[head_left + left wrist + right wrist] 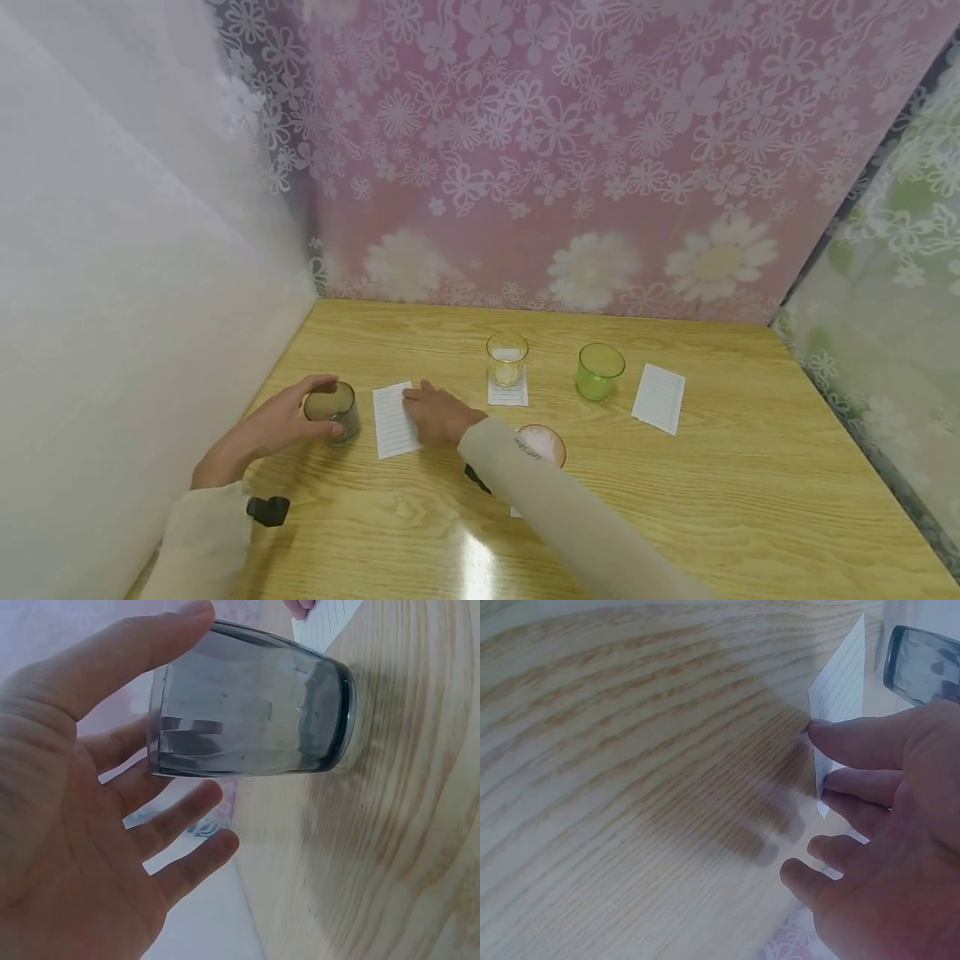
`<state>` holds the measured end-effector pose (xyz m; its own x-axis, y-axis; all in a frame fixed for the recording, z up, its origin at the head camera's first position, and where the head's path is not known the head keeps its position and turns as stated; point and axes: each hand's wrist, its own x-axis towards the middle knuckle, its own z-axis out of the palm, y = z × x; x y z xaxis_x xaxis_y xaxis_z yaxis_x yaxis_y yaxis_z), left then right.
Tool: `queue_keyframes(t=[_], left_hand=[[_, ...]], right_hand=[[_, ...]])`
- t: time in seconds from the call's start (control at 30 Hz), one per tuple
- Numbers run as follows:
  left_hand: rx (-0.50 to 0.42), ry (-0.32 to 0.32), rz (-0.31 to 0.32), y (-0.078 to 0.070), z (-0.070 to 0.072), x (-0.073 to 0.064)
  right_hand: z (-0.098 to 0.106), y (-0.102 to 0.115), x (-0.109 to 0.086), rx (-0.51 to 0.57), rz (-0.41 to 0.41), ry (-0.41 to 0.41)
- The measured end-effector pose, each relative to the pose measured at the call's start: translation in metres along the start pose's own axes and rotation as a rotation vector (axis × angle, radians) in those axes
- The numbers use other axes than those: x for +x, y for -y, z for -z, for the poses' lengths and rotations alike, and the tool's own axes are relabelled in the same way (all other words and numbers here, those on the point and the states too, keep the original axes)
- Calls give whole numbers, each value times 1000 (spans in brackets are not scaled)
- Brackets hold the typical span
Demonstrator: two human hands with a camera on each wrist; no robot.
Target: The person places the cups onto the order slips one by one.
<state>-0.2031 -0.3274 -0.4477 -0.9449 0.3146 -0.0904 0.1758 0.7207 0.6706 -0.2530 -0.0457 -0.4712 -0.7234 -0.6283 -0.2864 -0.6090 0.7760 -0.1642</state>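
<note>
At the table's left, a smoky grey glass (pixel 332 414) is gripped near its rim by my left hand (pixel 273 417), thumb on the near side. In the left wrist view the glass (pixel 247 705) stands between thumb and index finger, the other fingers spread away from it; I cannot tell whether its base touches the table. A lined white paper slip (pixel 393 423) lies flat just right of that glass. My right hand (pixel 442 414) touches the slip's right edge; in the right wrist view, thumb and fingertips rest on the paper (pixel 840 694) with the fingers fairly straight.
A yellow glass (pixel 507 358) stands on a second slip (pixel 508 394). Right of it are a green glass (pixel 600 372) and another slip (pixel 660 398). A red-rimmed glass (pixel 546 442) is partly hidden behind my right forearm. Patterned cloth (pixel 525 167) borders the table (pixel 750 467).
</note>
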Motion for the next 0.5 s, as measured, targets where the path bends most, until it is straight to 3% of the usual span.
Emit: queue_keyframes(t=[0.5], left_hand=[[52, 30, -28, -15, -2, 24]], right_hand=[[-1, 0, -3, 0, 1, -7]])
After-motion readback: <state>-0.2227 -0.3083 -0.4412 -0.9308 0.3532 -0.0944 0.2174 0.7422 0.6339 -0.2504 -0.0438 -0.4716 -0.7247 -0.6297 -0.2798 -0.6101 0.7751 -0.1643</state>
